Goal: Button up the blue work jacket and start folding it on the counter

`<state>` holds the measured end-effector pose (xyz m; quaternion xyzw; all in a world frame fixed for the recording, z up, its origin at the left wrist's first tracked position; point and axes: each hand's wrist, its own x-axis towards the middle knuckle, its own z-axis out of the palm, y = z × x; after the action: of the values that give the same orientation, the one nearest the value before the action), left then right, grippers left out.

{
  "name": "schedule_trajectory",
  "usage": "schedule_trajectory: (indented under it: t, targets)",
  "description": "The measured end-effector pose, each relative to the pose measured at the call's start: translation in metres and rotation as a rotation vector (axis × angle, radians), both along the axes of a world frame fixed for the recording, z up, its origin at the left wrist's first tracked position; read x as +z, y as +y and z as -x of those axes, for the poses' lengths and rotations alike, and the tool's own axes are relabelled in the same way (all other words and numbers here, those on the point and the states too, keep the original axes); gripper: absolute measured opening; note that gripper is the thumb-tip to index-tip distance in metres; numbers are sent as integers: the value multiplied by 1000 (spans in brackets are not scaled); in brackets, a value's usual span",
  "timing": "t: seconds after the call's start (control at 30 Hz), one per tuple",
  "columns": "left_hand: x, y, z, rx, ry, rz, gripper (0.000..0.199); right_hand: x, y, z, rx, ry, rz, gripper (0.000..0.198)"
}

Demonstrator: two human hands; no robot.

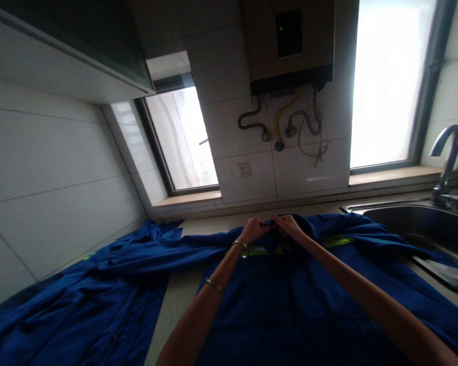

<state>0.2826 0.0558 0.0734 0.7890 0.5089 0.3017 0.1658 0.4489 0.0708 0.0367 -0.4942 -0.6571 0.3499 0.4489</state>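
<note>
A dark blue work jacket (290, 300) with a yellow-green reflective stripe (265, 249) lies spread flat on the counter. Both arms reach over it to its far edge. My left hand (255, 230) and my right hand (289, 225) pinch the fabric at the collar, close together and almost touching. Two thin bracelets sit on my left wrist and forearm. A second blue garment (84, 300) lies crumpled to the left, its sleeve stretching toward the jacket.
A steel sink (427, 223) with a curved tap (446, 157) is at the right, partly under the jacket's sleeve. Tiled walls, two windows, a wall socket (245, 169) and a water heater (290, 46) with hoses stand behind the counter (213, 223).
</note>
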Motion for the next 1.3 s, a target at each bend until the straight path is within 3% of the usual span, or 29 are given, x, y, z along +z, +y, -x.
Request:
schedule_trajectory:
  t: [0.07,0.1,0.17,0.23,0.33,0.4,0.53,0.67,0.73,0.9,0.97,1.1,1.3]
  targets:
    - [-13,-6,8,-75,-76,-30,30,-1,8,2,-19,54,-12,48]
    - [-19,-7,13,-37,-109,-69,32,-2,10,2,-39,66,-42,47]
    - [-31,-7,22,151,-196,-97,35,-2,13,1,-74,98,-104,46]
    - [-40,-5,28,287,-322,27,41,-2,12,-1,-94,154,-154,47]
    - [-51,-4,29,158,-661,348,44,-4,9,-2,-107,207,-215,49]
    - [-57,-6,25,22,-898,439,46,-6,7,-1,-105,218,-237,50]
    - [-71,-8,17,-103,-1058,418,45,-10,5,0,-56,243,-222,46]
    - [-79,-4,15,-61,-1153,390,45,-12,4,-3,185,156,-42,40]
    - [-79,-2,14,-60,-1205,388,46,-14,3,-2,248,77,-26,40]
    - [-76,-4,12,-115,-1259,365,41,-18,2,8,186,-51,-289,34]
    - [-74,-7,12,-111,-1219,361,41,-17,2,11,132,-70,-334,33]
    - [-75,-13,13,-63,-1080,365,42,-13,-1,12,47,-22,-308,31]
    - [-77,-20,11,-139,-883,270,35,-8,-6,10,8,98,-158,28]
